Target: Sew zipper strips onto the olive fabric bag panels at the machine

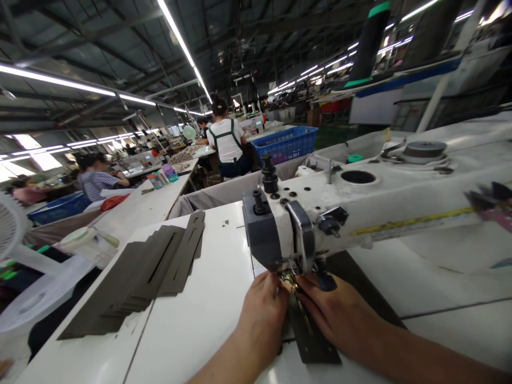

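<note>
zipper teeth (305,316): shiny metal | dark panel (318,348): matt, smooth | tabletop (200,320): glossy, smooth | crate (286,143): plastic

Bare left hand (264,312): fingers curl, knuckles up, grip unclear | bare right hand (342,306): palm down, flatter, fingers angle leftward, tips partly hidden | both hands: close together | bare forearms (424,344): converge forward
</note>
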Action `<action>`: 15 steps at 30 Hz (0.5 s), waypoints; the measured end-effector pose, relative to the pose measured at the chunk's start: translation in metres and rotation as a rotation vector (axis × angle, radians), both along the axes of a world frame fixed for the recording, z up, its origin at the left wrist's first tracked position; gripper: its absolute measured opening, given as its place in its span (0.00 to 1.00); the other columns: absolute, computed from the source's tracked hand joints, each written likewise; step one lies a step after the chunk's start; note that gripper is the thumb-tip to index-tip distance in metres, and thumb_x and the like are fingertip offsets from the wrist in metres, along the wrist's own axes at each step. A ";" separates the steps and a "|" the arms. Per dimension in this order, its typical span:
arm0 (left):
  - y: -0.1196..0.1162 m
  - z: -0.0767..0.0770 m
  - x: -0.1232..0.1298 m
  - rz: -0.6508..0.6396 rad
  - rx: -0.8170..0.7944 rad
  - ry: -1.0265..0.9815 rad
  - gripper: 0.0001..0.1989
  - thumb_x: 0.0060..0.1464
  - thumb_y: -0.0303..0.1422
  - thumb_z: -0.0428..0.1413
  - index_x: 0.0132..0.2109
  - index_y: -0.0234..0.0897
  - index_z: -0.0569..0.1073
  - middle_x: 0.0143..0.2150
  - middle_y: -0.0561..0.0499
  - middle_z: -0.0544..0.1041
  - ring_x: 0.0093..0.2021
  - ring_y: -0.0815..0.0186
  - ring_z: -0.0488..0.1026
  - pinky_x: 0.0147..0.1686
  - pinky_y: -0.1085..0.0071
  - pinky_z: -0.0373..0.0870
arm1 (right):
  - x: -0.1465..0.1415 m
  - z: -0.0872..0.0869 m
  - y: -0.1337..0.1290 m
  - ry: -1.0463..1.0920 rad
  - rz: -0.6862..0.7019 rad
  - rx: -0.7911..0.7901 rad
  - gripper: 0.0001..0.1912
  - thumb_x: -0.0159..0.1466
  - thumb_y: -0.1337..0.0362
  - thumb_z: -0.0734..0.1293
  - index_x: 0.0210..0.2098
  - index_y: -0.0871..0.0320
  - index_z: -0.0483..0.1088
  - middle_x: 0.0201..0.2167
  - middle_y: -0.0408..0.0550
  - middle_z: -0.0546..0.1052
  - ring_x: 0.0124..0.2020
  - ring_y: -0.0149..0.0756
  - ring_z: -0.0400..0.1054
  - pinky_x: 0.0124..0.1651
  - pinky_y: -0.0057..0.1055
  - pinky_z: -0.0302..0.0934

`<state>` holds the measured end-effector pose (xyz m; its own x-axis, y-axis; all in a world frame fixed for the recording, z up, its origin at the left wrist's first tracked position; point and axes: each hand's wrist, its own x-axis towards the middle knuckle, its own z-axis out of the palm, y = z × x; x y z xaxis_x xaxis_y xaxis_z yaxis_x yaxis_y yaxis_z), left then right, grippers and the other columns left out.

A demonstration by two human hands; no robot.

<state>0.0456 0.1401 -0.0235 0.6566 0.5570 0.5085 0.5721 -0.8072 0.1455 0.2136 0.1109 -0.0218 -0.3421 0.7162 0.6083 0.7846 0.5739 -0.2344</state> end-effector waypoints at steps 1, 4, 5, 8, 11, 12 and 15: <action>0.000 0.001 0.000 0.005 0.011 -0.004 0.09 0.55 0.25 0.46 0.34 0.33 0.71 0.36 0.42 0.71 0.37 0.59 0.69 0.36 0.63 0.74 | 0.000 -0.001 0.002 0.000 -0.012 -0.003 0.16 0.62 0.72 0.53 0.38 0.60 0.71 0.34 0.53 0.76 0.37 0.39 0.71 0.42 0.34 0.66; -0.005 0.004 0.000 0.006 0.024 -0.016 0.09 0.55 0.24 0.45 0.35 0.33 0.71 0.36 0.42 0.72 0.37 0.59 0.71 0.37 0.63 0.75 | 0.001 -0.007 0.005 -0.024 -0.069 0.006 0.13 0.62 0.70 0.56 0.37 0.61 0.71 0.35 0.54 0.75 0.38 0.42 0.69 0.42 0.38 0.65; -0.008 0.004 0.000 0.001 0.033 -0.020 0.09 0.55 0.24 0.45 0.37 0.33 0.71 0.37 0.42 0.72 0.39 0.59 0.71 0.39 0.62 0.74 | 0.002 -0.009 0.005 -0.037 -0.095 0.007 0.12 0.61 0.68 0.57 0.37 0.61 0.71 0.36 0.56 0.75 0.39 0.44 0.69 0.42 0.41 0.65; -0.017 0.005 0.000 -0.016 0.087 -0.019 0.10 0.57 0.24 0.44 0.41 0.34 0.70 0.38 0.42 0.74 0.43 0.58 0.72 0.44 0.60 0.73 | 0.003 -0.016 0.006 -0.046 -0.166 0.034 0.11 0.61 0.66 0.58 0.34 0.61 0.71 0.35 0.57 0.74 0.38 0.47 0.68 0.39 0.44 0.64; -0.020 0.004 -0.001 -0.014 0.097 -0.001 0.10 0.56 0.25 0.45 0.41 0.34 0.70 0.37 0.42 0.74 0.42 0.58 0.73 0.46 0.58 0.72 | 0.001 -0.017 0.009 -0.054 -0.176 0.057 0.11 0.61 0.67 0.58 0.30 0.60 0.71 0.29 0.54 0.74 0.32 0.44 0.69 0.35 0.39 0.63; -0.020 0.004 -0.001 -0.015 0.084 0.007 0.10 0.56 0.25 0.45 0.41 0.33 0.70 0.38 0.42 0.74 0.42 0.58 0.73 0.47 0.58 0.72 | 0.001 -0.017 0.011 -0.074 -0.184 0.044 0.12 0.61 0.67 0.58 0.28 0.60 0.71 0.27 0.53 0.74 0.31 0.43 0.69 0.34 0.37 0.63; -0.019 0.004 -0.002 -0.020 0.028 0.041 0.10 0.54 0.24 0.47 0.41 0.32 0.70 0.38 0.42 0.74 0.43 0.59 0.72 0.50 0.57 0.69 | -0.001 -0.013 0.021 -0.144 -0.235 -0.037 0.13 0.61 0.68 0.58 0.23 0.59 0.70 0.22 0.51 0.74 0.25 0.40 0.69 0.29 0.34 0.62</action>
